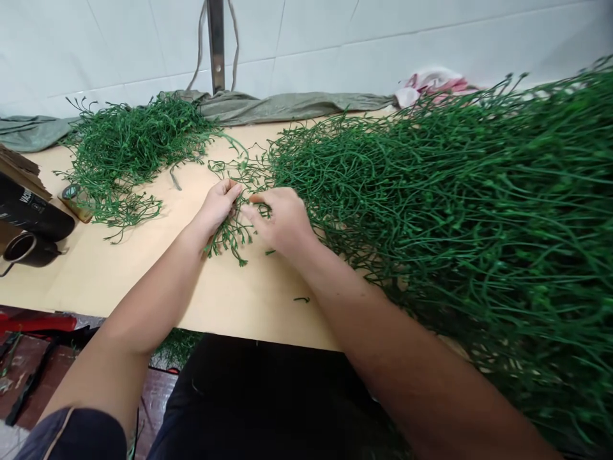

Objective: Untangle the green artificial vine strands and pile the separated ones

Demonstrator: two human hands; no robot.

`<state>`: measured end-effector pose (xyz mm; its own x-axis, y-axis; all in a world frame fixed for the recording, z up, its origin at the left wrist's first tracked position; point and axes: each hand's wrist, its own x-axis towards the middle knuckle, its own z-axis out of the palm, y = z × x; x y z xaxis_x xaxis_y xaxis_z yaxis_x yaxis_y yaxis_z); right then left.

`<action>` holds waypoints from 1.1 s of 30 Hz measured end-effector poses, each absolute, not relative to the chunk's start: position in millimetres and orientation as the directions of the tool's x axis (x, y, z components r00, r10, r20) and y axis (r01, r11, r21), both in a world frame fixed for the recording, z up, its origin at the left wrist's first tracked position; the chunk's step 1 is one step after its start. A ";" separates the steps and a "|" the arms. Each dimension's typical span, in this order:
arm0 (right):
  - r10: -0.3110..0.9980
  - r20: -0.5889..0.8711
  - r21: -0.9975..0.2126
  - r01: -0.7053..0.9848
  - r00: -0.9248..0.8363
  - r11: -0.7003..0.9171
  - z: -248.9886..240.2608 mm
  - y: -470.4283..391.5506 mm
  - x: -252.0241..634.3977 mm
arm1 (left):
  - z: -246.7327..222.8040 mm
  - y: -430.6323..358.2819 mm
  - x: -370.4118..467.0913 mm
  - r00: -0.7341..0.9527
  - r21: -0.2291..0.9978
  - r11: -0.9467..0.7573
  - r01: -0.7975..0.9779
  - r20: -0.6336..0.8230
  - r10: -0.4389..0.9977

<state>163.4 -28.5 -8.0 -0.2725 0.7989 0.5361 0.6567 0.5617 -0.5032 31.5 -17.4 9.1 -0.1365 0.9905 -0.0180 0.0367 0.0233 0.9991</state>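
Note:
My left hand (221, 203) pinches a small bunch of thin green plastic-looking stems (232, 239) between thumb and fingers. The branched tips of the bunch hang below that hand, over the table. Close on its right is my right hand (283, 217), with curled fingers and a gap between thumb and forefinger where green shows. Whether the right fingertips touch the bunch is hard to make out. Just behind both hands lie loose green stems (239, 167). A large heap of the same stems (431, 172) spreads beside and beyond my right forearm.
A smaller green pile (138, 137) lies at the back left of the tan tabletop (249, 306). At the left edge are a dark mug (36, 250), a black cylinder (33, 204) and a small tin (76, 203). Grey-green cloth (287, 105) and a metal post (217, 48) stand along the wall.

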 end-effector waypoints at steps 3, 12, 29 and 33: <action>0.842 0.437 -0.520 0.674 -0.317 0.524 -8.8 -31.3 156.4 | 6.4 -15.3 32.1 -0.123 0.997 0.009 0.078 0.001 0.992; 0.859 0.488 -0.743 0.443 -0.155 0.502 -12.3 -20.9 165.1 | 8.1 -15.3 31.2 -0.143 0.997 0.019 0.072 -0.009 0.990; 0.733 0.665 -0.671 0.316 -0.144 0.671 3.0 -34.0 162.4 | 8.7 -15.3 31.3 -0.149 1.000 0.005 -0.013 -0.007 0.989; 0.785 0.614 -0.755 0.225 -0.088 0.616 5.7 -32.5 164.9 | 11.0 -17.6 33.2 -0.166 1.000 0.026 -0.017 -0.029 0.986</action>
